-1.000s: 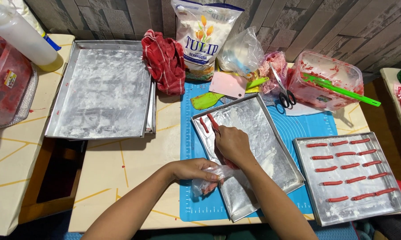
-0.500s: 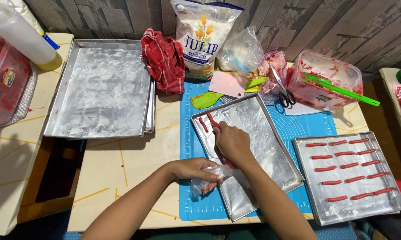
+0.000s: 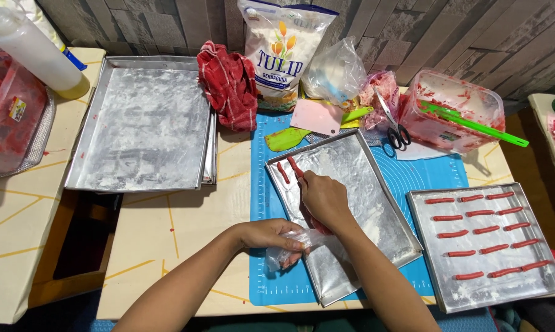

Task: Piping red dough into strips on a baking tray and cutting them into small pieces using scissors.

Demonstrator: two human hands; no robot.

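Note:
My right hand [image 3: 322,200] grips a clear piping bag filled with red dough over a greased metal tray [image 3: 363,184] on the blue mat [image 3: 437,175]. The bag's tip touches the tray's far left corner, next to two short red dough strips [image 3: 288,169]. My left hand [image 3: 271,235] clutches the twisted tail of the piping bag [image 3: 290,246] at the tray's left edge.
A second tray [image 3: 545,273] at right carries several rows of red strips. Stacked empty trays [image 3: 139,120] lie at left. Along the back stand a red cloth [image 3: 228,83], a flour bag [image 3: 283,52], scissors [image 3: 395,132], a plastic tub with green spatula [image 3: 456,110], and a squeeze bottle [image 3: 35,49].
My right hand has shifted slightly along the tray while pressing the bag; a second strip beside the first has grown. The left hand stays put.

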